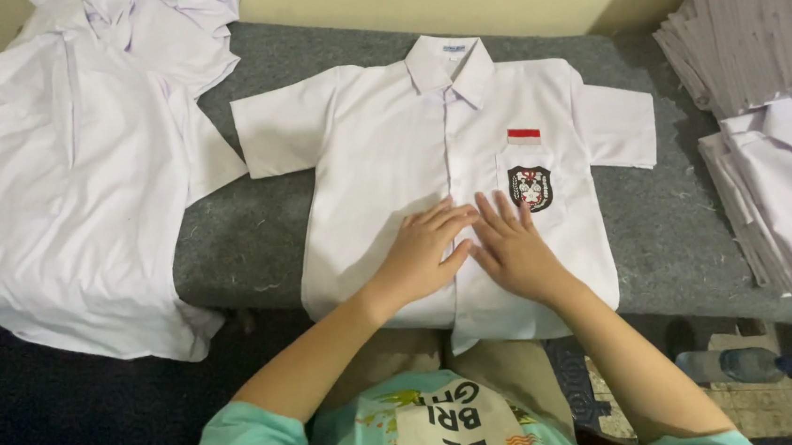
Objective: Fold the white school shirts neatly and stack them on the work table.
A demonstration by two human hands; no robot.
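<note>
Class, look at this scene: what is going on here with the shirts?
A person presses both hands flat on a white short-sleeved shirt spread front-up on a grey padded table. The left hand and right hand lie side by side near the button line. Loose shirts lie at the left; folded stacks sit at the right.

Grey felt-covered bench (256, 233) against a cream wall. Spread flat at its middle, a white short-sleeved shirt (391, 157), hem over the near edge. More white shirts (63, 183) heaped over the left end. Folded white shirts (778, 174) stacked at the right end, perhaps two piles.
</note>
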